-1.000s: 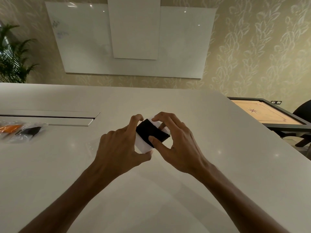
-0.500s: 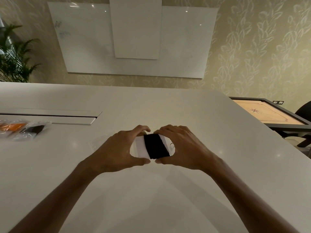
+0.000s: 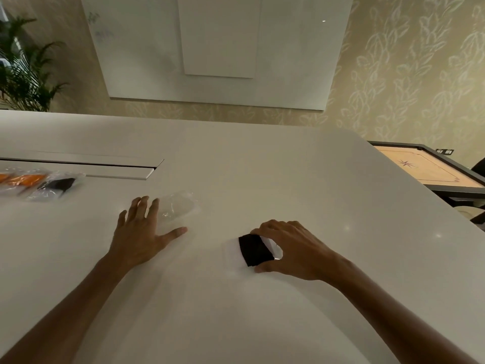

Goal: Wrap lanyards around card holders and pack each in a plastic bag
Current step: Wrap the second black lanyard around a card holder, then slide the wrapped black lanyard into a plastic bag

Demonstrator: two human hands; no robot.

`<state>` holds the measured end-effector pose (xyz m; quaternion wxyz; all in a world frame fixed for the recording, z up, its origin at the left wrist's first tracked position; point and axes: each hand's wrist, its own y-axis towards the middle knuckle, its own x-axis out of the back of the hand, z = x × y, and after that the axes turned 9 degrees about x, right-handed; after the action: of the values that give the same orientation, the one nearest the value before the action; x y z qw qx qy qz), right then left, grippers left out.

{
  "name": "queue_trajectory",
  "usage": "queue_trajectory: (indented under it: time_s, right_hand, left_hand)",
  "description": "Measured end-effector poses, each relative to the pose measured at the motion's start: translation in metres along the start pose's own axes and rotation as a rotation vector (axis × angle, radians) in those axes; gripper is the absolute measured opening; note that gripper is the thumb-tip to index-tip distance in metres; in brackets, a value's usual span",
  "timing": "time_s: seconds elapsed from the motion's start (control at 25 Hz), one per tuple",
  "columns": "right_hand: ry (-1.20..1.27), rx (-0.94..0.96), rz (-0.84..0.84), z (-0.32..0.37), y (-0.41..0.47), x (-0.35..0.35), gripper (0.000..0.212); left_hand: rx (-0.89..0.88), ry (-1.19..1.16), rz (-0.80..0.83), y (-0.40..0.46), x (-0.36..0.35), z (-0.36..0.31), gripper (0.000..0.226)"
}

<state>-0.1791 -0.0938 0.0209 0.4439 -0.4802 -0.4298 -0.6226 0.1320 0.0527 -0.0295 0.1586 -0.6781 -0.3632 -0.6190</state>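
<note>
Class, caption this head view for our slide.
Right hand holds wrapped card holder; left hand reaches for empty bag.

Single head view, close, facing forward-down over table point(image 3: 236, 166).

From my remote seat I see a white rectangular card holder point(image 3: 232, 254) banded with a black fabric lanyard point(image 3: 254, 250) on the glossy off-white table point(image 3: 288, 179). The clear plastic bag point(image 3: 178, 206) shows almost no tint. Far left lie packed bags, orange point(image 3: 23, 179) and black point(image 3: 56, 184) inside (film slightly cloudy). The beige wallpaper point(image 3: 406, 74) carries pale leaf prints.
</note>
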Motion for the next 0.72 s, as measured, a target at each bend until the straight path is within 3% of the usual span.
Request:
queue_trajectory:
  time_s: [0.2,0.44,0.6,0.72]
  right_hand:
    - [0.050,-0.014,0.027,0.001,0.001,-0.003,0.068]
    - [0.098,-0.029,0.034,0.000,0.001,-0.005,0.068]
    - [0.098,-0.079,-0.071,0.003,0.000,-0.004,0.072]
    - [0.134,-0.134,-0.238,0.011,0.003,-0.003,0.058]
  left_hand:
    - [-0.059,-0.048,0.053,0.006,-0.006,0.002,0.084]
    - [-0.162,-0.279,-0.115,-0.006,-0.009,-0.005,0.023]
    - [-0.171,-0.301,-0.169,-0.019,-0.006,-0.016,0.024]
    - [-0.183,-0.377,-0.243,-0.033,0.002,-0.033,0.023]
